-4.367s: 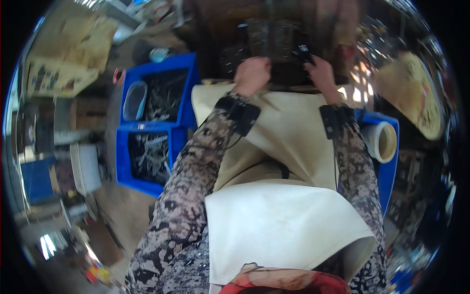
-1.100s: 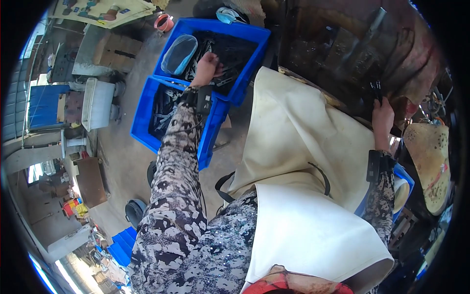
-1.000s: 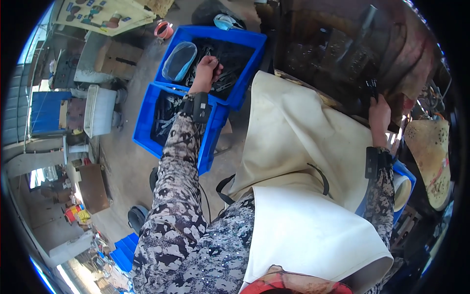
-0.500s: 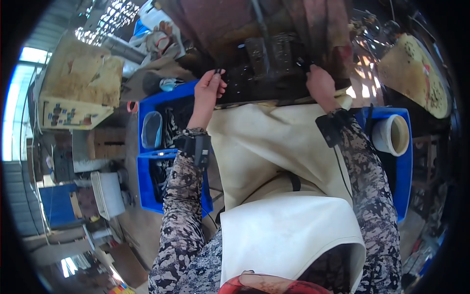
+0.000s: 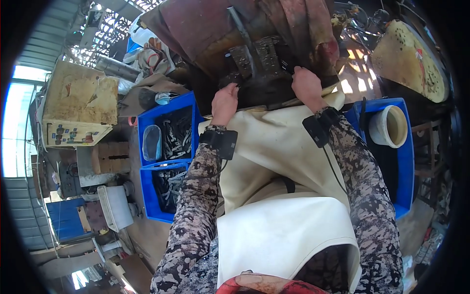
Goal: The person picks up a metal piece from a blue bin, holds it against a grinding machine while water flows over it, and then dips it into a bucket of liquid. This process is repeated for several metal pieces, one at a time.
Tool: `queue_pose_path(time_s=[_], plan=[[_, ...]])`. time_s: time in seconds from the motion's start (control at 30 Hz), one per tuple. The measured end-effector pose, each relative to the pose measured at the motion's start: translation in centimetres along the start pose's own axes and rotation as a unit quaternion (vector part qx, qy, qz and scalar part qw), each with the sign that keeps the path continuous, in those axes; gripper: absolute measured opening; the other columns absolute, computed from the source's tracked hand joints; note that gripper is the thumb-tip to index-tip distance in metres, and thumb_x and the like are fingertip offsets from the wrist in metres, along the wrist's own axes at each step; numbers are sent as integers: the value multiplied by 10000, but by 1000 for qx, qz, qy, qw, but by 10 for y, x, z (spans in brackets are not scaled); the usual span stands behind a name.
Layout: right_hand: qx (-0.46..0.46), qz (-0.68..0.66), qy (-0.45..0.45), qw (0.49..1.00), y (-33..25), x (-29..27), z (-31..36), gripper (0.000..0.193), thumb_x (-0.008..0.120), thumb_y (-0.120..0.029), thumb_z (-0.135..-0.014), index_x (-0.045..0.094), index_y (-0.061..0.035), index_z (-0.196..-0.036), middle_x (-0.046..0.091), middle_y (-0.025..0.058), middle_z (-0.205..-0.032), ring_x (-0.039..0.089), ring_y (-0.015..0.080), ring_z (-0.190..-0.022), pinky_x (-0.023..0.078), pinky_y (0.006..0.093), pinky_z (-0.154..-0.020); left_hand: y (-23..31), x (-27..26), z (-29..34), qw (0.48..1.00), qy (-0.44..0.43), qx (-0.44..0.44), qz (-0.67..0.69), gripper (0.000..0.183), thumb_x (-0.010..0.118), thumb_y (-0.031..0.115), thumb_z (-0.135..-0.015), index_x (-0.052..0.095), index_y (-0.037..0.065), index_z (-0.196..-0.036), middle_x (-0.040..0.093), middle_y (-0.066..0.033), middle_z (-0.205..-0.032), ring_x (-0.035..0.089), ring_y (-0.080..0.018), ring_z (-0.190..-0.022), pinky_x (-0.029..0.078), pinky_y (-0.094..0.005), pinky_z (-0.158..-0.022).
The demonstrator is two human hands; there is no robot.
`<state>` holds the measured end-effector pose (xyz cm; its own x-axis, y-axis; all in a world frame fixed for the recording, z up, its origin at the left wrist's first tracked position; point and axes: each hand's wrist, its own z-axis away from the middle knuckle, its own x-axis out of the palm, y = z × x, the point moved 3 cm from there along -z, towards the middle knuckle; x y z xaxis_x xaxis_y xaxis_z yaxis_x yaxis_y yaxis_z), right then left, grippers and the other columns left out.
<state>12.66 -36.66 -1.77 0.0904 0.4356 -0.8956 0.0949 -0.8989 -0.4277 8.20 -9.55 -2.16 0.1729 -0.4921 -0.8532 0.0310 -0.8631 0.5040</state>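
My left hand is closed, its fingertips by the left side of a dark, wet work surface. What lies between those fingers is too dark to make out. On the other side my right hand is also closed, with curled fingers near a small shiny piece; its grip is hidden. Between the hands, a metal pipe slants down over dark wet blocks. A reddish-brown stained sheet drapes around the pipe. A cream apron covers my lap below the work surface.
Two blue crates on the left hold several dark, narrow pieces. At right, another blue crate carries a white bucket. A stained box with knobs stands far left. A worn, speckled panel is at upper right.
My left hand has moved right and slightly down, closer to the blocks. My right hand has shifted a little left. The view has tilted, showing more of the pipe and the left crates.
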Motion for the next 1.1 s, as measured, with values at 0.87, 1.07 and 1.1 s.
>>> queue_pose_path(time_s=[0.87,1.07,1.1], plan=[[-25,8,32,999,2,2,3,111,574,-143,-876,589,-39,-911,644,172,-902,649,381,-850,527,490,-726,39,-59,-57,932,84,76,345,281,617,121,-906,608,70,-1181,573,23,-758,493,-55,-628,374,-196,-561],[-10,-1,30,999,1,-1,3,108,571,-136,-876,586,-36,-916,642,172,-902,650,386,-831,531,487,-711,104,-111,-152,904,97,111,401,241,681,133,-860,651,10,-1065,614,5,-769,530,-67,-661,424,-222,-606],[-3,3,25,1000,1,-1,4,108,571,-136,-876,586,-36,-916,642,172,-902,650,386,-831,531,487,-711,111,-112,-163,922,143,149,326,256,712,141,-846,660,18,-1065,607,11,-774,505,-31,-660,391,-192,-583]])
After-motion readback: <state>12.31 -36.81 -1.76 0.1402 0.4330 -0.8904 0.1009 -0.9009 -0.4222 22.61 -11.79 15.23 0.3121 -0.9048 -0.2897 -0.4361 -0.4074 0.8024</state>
